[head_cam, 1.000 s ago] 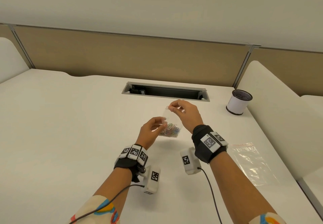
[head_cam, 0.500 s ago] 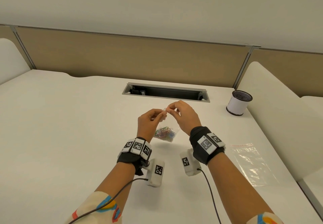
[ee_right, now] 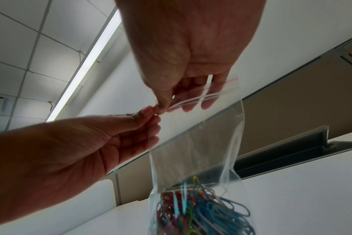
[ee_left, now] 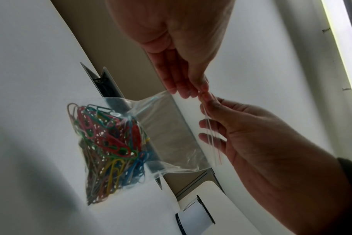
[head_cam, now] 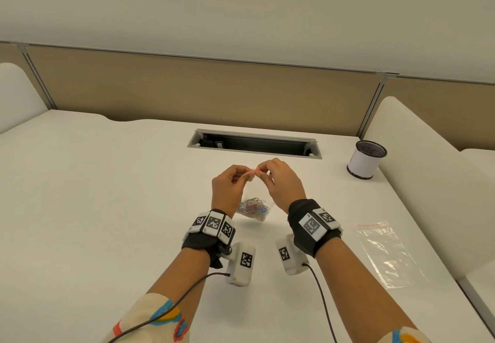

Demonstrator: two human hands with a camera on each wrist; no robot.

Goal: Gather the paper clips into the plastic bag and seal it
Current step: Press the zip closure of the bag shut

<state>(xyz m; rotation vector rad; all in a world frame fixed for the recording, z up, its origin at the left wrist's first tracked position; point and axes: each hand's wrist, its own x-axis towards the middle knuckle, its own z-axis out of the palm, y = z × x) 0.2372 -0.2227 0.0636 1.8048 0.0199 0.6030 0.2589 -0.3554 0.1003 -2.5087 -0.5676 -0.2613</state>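
Note:
A small clear zip bag (head_cam: 257,200) hangs above the white table (head_cam: 107,208), with several coloured paper clips (head_cam: 253,208) heaped in its bottom. Both hands pinch its top strip, fingertips almost touching: my left hand (head_cam: 247,176) on the left, my right hand (head_cam: 261,172) beside it. In the left wrist view the left hand (ee_left: 199,90) and right hand (ee_left: 208,101) meet on the red-lined strip, above bag (ee_left: 171,130) and clips (ee_left: 109,147). The right wrist view shows the right hand (ee_right: 163,105) and left hand (ee_right: 151,114) pinching one corner of the bag (ee_right: 195,143); clips (ee_right: 201,214) sit below.
A second, empty zip bag (head_cam: 385,254) lies flat on the table to the right. A white mesh-topped pen cup (head_cam: 365,159) stands at the back right. A recessed cable slot (head_cam: 254,143) runs behind the hands. Tan partitions close off the back.
My left hand has risen from the bag's side to the top strip, right beside the right hand's fingertips. The bag now hangs straight down between both wrists.

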